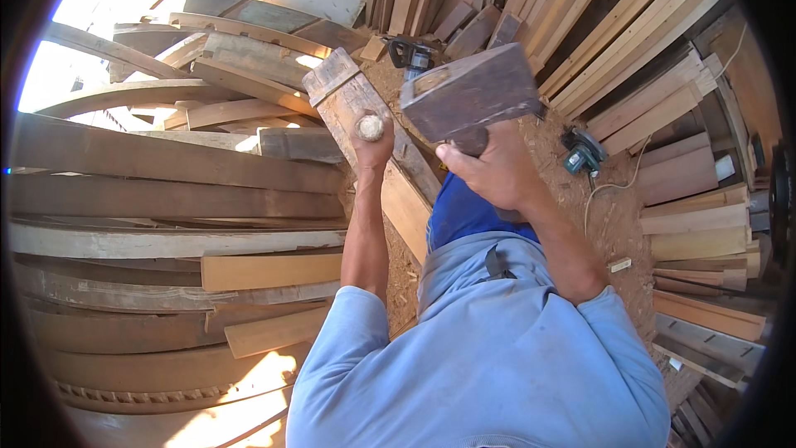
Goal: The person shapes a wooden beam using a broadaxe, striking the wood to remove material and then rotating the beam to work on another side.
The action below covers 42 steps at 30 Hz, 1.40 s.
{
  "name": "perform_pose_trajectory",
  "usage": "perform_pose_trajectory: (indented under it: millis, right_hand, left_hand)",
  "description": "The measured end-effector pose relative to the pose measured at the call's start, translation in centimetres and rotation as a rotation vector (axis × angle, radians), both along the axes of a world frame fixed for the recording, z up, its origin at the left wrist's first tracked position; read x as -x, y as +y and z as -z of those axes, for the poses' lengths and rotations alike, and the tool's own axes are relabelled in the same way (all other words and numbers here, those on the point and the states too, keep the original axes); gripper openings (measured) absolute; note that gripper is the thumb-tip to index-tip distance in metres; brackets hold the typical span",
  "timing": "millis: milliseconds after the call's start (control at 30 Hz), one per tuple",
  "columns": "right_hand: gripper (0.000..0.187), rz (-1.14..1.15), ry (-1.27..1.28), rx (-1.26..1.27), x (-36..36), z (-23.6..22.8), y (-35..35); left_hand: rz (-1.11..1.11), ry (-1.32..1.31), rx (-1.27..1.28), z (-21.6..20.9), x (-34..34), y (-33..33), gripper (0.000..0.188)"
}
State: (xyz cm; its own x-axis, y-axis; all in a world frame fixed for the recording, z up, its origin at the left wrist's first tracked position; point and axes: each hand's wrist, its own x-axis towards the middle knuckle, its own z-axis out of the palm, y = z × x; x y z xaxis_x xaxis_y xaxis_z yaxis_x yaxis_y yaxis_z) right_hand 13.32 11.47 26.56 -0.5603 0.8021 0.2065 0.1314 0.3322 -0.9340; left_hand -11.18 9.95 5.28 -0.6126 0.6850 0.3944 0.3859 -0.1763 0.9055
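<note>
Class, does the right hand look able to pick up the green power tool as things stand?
Probably not: the right hand grips a wooden mallet, though nothing visible blocks the way to the green power tool.

mallet (477,95); round handle (370,127); both in hands (504,168)

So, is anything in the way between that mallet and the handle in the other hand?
Nothing visible: only open air shows between the mallet in the right hand and the handle in the left. The board seems to lie below.
</note>
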Motion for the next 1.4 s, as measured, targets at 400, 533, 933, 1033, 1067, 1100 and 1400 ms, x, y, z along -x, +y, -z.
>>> perform_pose_trajectory:
  millis: [400, 533, 933, 1033, 1067, 1100, 1400]
  right_hand:
    - [0.013, 0.181, 0.346, -0.289, -2.6, -4.6, 0.4]
    - [0.012, 0.235, 0.545, -0.227, -0.5, -4.4, 0.1]
    - [0.028, -0.047, -0.522, -0.139, 1.4, 5.5, 3.2]
    - [0.018, 0.023, -0.018, -0.035, 1.2, 3.3, 1.2]
    - [0.021, 0.038, -0.027, -0.004, 0.6, 2.6, 1.0]
    - [0.025, 0.045, -0.031, 0.028, 0.1, 1.8, 0.9]
    - [0.012, 0.199, 0.201, -0.120, -3.7, -2.9, 0.4]
  left_hand:
    - [0.120, 0.166, 0.146, -1.6, -3.2, -2.0, 0.015]
    - [0.101, 0.204, 0.206, -1.7, -3.8, -2.3, 0.016]
    - [0.165, 0.210, 0.073, -2.0, -5.0, -3.1, 0.014]
    - [-0.069, -0.066, 0.092, -0.3, -4.0, -1.5, 0.015]
    - [-0.059, -0.057, 0.097, -0.1, -4.1, -0.6, 0.016]
    - [-0.056, -0.042, 0.101, -0.2, -3.9, -0.1, 0.016]
    - [0.072, 0.038, 0.206, 1.1, -2.4, -1.3, 0.018]
